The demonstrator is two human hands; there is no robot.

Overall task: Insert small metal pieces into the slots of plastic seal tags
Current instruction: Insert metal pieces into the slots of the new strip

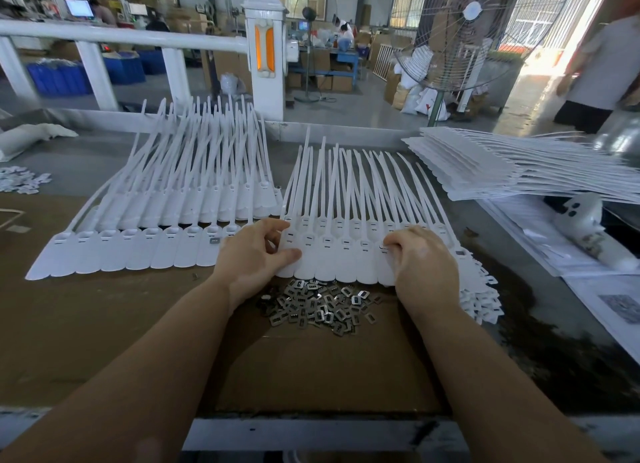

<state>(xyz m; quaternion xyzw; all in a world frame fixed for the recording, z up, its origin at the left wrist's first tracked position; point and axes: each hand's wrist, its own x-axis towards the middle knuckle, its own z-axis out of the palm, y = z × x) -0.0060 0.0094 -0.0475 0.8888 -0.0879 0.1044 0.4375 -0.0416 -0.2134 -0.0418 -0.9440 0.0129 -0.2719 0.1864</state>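
Two fanned rows of tags on the bench (104, 324). Left row (138, 251): only one slot visibly filled, near its right end. Right row (343, 254) slots look empty. Metal pieces (322, 306) piled just below it. Left hand (254, 254) pinches the right row's left edge; right hand (420, 254), fingers curled, presses its right end. Spare tag stack (485, 168) far right. Judged: early, most inserts left.

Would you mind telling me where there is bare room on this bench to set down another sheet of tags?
Bare cardboard lies between the forearms, below the metal pieces. Crowded: both tag rows and the right-hand stack.
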